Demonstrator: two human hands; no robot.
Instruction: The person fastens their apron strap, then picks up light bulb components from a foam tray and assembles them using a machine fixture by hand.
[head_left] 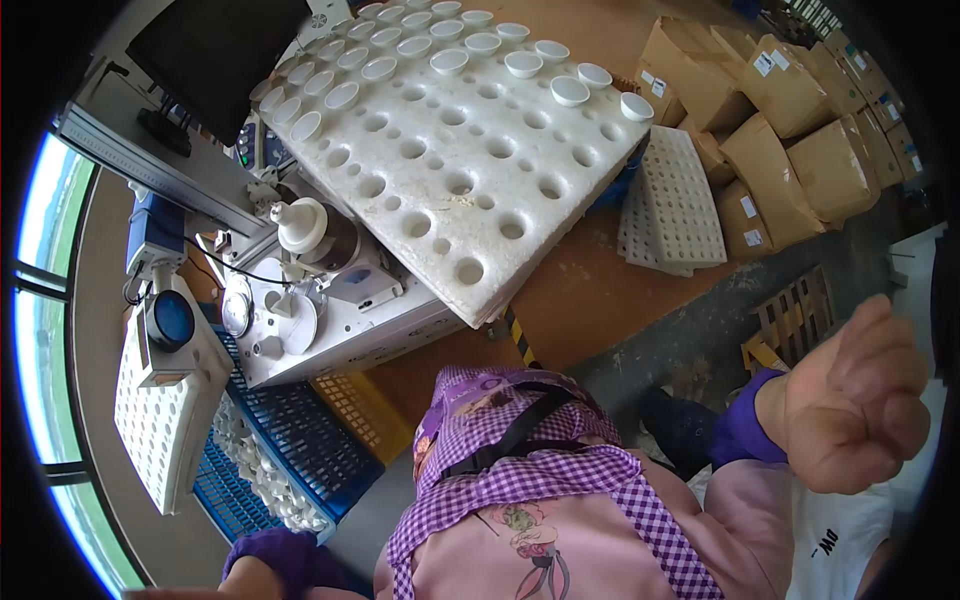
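Observation:
My right hand (855,405) is raised at the right, in a purple cuff, its fingers curled in and nothing visible in them. It is well apart from the foam board. My left hand is almost wholly cut off at the lower left; only the wrist (255,578) below a purple cuff shows, and its fingers are hidden. Ahead lies a large white foam board (480,150) full of round holes. Several white translucent cups (449,62) stand in rows in its far and left parts, while the nearer holes hold none.
At left, a white machine (350,335) with a round plate stands beside the board. Blue crates (300,440) hold small white parts, with a punched foam board (165,420) nearby. Cardboard boxes (770,170) and stacked foam boards (675,205) are at right. Another person's white clothing (835,540) shows lower right.

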